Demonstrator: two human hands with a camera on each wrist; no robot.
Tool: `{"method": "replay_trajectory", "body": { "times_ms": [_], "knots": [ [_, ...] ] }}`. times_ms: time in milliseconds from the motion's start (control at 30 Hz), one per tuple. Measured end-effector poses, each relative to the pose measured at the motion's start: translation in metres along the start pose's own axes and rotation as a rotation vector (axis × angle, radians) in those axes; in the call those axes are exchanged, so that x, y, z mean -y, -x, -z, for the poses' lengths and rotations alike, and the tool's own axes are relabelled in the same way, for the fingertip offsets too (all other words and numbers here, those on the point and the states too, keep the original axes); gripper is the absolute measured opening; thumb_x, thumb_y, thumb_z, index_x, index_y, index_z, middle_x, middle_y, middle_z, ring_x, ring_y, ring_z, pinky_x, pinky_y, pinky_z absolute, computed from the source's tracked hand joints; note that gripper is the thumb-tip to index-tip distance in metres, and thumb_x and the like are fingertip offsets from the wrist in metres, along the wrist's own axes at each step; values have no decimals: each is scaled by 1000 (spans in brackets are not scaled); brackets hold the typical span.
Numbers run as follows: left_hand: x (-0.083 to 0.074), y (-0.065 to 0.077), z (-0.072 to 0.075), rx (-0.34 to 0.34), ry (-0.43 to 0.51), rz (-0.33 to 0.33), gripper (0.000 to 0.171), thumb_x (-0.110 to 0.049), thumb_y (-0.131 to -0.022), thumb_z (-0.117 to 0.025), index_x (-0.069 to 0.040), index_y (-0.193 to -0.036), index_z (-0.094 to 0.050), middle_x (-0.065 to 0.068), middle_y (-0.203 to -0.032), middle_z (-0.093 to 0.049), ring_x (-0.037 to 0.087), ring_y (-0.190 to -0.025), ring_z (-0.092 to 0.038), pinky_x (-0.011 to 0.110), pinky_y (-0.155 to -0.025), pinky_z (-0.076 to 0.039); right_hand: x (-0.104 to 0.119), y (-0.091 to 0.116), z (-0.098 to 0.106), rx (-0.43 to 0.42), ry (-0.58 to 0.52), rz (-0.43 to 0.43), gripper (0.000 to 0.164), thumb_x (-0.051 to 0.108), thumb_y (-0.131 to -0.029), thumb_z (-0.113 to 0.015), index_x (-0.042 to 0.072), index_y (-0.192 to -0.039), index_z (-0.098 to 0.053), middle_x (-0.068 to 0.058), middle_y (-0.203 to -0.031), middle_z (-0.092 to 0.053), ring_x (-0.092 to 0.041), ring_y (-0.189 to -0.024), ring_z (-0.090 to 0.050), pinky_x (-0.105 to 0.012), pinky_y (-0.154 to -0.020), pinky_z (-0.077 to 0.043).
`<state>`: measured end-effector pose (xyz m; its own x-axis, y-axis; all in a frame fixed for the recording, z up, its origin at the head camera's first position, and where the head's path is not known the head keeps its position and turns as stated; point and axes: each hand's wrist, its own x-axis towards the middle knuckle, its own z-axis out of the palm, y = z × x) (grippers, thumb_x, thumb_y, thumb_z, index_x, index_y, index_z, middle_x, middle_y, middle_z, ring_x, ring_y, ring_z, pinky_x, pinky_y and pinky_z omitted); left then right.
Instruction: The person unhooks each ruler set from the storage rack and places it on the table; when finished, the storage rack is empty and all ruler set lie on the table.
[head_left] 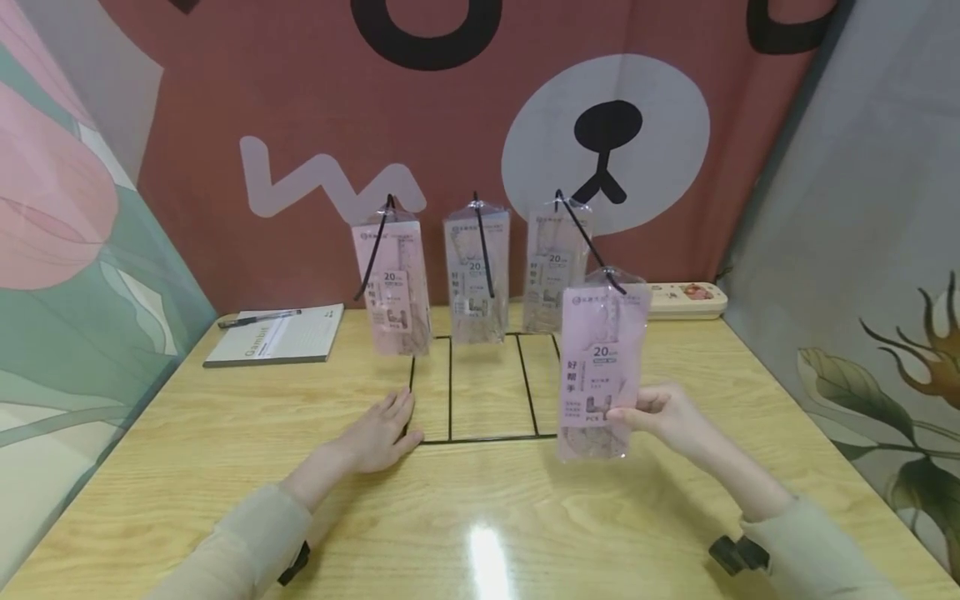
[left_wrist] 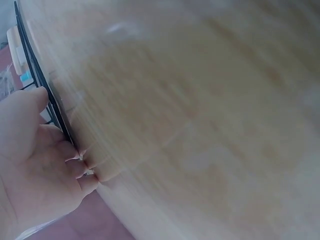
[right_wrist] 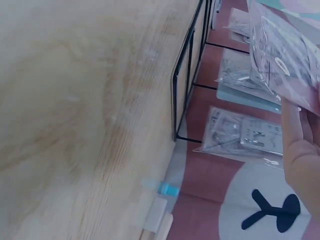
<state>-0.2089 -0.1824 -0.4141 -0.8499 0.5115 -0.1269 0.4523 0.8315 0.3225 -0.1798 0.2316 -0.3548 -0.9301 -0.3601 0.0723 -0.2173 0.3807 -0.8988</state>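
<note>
In the head view a black wire display rack (head_left: 480, 439) stands on the wooden table, with clear packets hung on its hooks. My right hand (head_left: 667, 421) pinches the lower right edge of a pink-carded packet (head_left: 603, 367). The right hook's tip shows in front of that packet's top. Behind it on the same hook hangs another packet (head_left: 557, 267). A grey-looking packet (head_left: 477, 275) hangs on the middle hook, a pink one (head_left: 392, 287) on the left hook. My left hand (head_left: 378, 433) rests on the rack's front left corner, fingers extended along the base wire (left_wrist: 57, 115).
At the back left lies a notebook (head_left: 300, 340) with a pen (head_left: 258, 319) across it. A cream case (head_left: 686, 302) with a printed picture sits at the back right. Behind the table hangs a red printed cloth (head_left: 300, 75).
</note>
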Motion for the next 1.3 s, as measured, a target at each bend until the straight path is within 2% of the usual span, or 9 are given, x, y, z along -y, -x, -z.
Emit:
{"method": "replay_trajectory", "body": {
  "times_ms": [67,233,400,533,633,733,967,1200,1300],
  "knots": [
    [1,0,-1,4,-3,10,68,-36,-102,-37,11,-146,-15,28,-154,-11,46,-142,-13,58,-115,-15,1,11,4,36,2,36,22,10,-89,-63,-8,-102,-67,15,-97,-72,0,-90,-65,-23,-80,-52],
    [1,-1,-2,-1,0,18,68,-37,-102,-37,10,-146,-16,27,-154,-12,45,-142,-13,57,-115,-15,-1,37,20,106,-6,111,18,1,-89,-59,6,-98,-72,15,-100,-71,-2,-91,-65,-19,-78,-51],
    [-1,0,-1,-3,-5,17,68,-37,-102,-37,10,-146,-17,27,-154,-13,45,-142,-14,57,-115,-16,-11,48,46,-23,69,-11,20,6,-93,-56,6,-106,-70,16,-99,-71,-1,-90,-66,-21,-77,-50],
    [-2,1,0,-6,-1,16,67,-36,-102,-37,11,-145,-17,28,-154,-13,45,-142,-14,58,-114,-16,-19,36,58,-101,146,-174,40,21,-94,-58,-6,-123,-57,3,-102,-73,-5,-85,-68,-26,-75,-54],
    [-2,1,1,-10,-5,12,67,-36,-102,-38,11,-145,-18,28,-154,-13,46,-141,-14,58,-114,-17,-28,22,61,-57,186,-298,54,29,-92,-60,-12,-127,-51,-12,-101,-72,-9,-81,-68,-30,-74,-55],
    [-3,0,1,-6,-7,9,67,-36,-102,-38,11,-145,-18,28,-154,-13,45,-142,-14,58,-114,-17,-38,6,61,32,223,-384,54,32,-92,-60,-12,-123,-54,-13,-94,-73,-13,-78,-67,-32,-74,-55],
    [-3,1,3,14,5,24,68,-36,-102,-37,11,-146,-16,27,-154,-11,45,-142,-12,58,-115,-15,-53,-24,56,138,280,-406,47,29,-89,-63,-10,-115,-60,-11,-94,-71,-14,-82,-63,-35,-80,-51],
    [-2,0,2,13,-11,30,68,-38,-102,-36,10,-146,-16,26,-154,-11,44,-142,-13,57,-115,-15,-57,-41,49,126,173,-463,41,19,-85,-67,-12,-111,-61,-4,-85,-71,-11,-73,-65,-27,-71,-55],
    [-2,0,1,15,-13,28,68,-38,-102,-36,9,-146,-16,26,-155,-11,44,-142,-13,57,-115,-15,-58,-44,45,104,201,-465,31,19,-84,-68,-9,-97,-65,1,-73,-67,-9,-65,-60,-25,-63,-53]
  ]
}}
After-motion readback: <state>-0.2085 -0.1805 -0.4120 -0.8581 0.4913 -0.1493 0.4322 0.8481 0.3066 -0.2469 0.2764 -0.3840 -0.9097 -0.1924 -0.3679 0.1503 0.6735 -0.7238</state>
